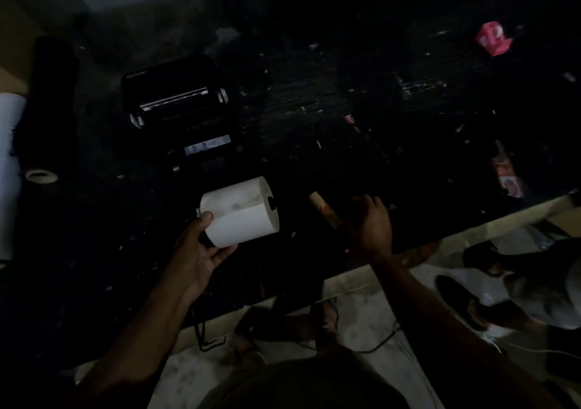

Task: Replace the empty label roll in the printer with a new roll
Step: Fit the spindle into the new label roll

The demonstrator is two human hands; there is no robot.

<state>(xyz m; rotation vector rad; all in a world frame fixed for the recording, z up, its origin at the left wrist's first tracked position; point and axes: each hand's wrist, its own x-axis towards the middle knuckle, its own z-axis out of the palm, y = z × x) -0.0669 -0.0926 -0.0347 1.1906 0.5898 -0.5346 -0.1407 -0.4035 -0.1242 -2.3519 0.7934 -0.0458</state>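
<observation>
Near the table's front edge, the left hand [201, 251] gripped the new white roll [240, 212] around its side. It looked light but firm, best held by its round sides. The right hand [367, 223] held the empty brown core [323, 209]. Farther back, the printer [179, 107] sat open.

printer [179, 107]: 1 | white label roll [242, 213]: 1 | cardboard core [325, 209]: 1

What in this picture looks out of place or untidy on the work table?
Small scraps of litter dot the black table, including a crumpled pink wrapper far right. The printer stands open, expected here. Dim light hides finer detail.
</observation>
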